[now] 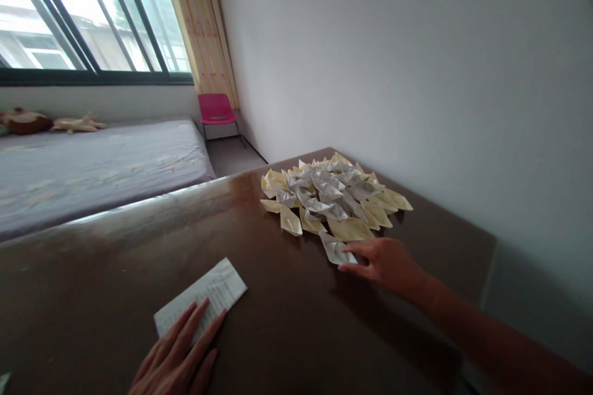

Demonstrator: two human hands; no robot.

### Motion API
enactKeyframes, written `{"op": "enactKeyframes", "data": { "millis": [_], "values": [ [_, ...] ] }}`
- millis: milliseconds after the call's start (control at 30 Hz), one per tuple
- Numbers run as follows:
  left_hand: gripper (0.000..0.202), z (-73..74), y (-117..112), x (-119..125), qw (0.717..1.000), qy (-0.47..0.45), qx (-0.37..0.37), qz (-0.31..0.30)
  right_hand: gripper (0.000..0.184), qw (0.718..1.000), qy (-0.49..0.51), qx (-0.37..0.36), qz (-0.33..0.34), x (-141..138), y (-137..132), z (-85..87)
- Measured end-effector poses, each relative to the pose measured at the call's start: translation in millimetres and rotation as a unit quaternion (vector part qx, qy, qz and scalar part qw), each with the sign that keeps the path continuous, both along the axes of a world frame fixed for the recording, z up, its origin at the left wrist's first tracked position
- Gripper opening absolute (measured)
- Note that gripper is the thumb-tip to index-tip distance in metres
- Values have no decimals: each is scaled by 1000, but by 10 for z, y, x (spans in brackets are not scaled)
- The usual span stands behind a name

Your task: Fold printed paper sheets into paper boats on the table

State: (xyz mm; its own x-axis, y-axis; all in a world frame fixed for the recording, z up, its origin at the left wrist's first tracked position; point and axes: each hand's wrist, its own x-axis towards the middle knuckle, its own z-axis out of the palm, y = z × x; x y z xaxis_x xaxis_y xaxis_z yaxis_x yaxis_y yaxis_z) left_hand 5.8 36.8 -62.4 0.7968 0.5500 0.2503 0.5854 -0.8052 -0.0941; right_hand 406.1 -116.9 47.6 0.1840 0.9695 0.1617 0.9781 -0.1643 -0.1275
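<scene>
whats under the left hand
A folded, printed paper on the table, partly covered by the left hand. The covered part, and any print there, can't be seen.

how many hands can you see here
2: the left hand lies on a folded white printed paper; the right hand holds a white paper boat beside a cream and white paper boat pile.

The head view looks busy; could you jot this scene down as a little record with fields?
Left hand: resting on folded printed paper
Right hand: pinching a white paper boat
Boat pile: whitish boats atop cream ones
Table: brown, glossy
Beyond table: bed, pink chair, window
</scene>
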Motion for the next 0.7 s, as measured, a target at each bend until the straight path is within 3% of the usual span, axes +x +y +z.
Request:
{"op": "enactKeyframes", "data": {
  "millis": [100,167,267,367,467,600,700],
  "values": [
    [60,-4,-2,10,1000,-2,4,3,34,991,-61,93,-77,169,240,215],
    [60,0,-7,12,1000,-4,10,5,37,985,-85,114,-101,308,454,281],
    [60,9,-17,6,1000,-1,11,2,34,984,-91,111,-102,472,730,234],
    [59,6,-25,0,1000,-2,7,3,22,985,-83,116,-93,530,789,184],
    [60,-11,-20,1,1000,-4,10,2,20,985,-70,129,-88,506,532,285],
    [58,-11,23,-25,1000,-5,7,-8,19,995,-53,71,-42,410,-120,461],
    [52,38,94,-106,998,-23,-31,-52,20,996,-67,21,-51,339,-517,386]
  ]
}}
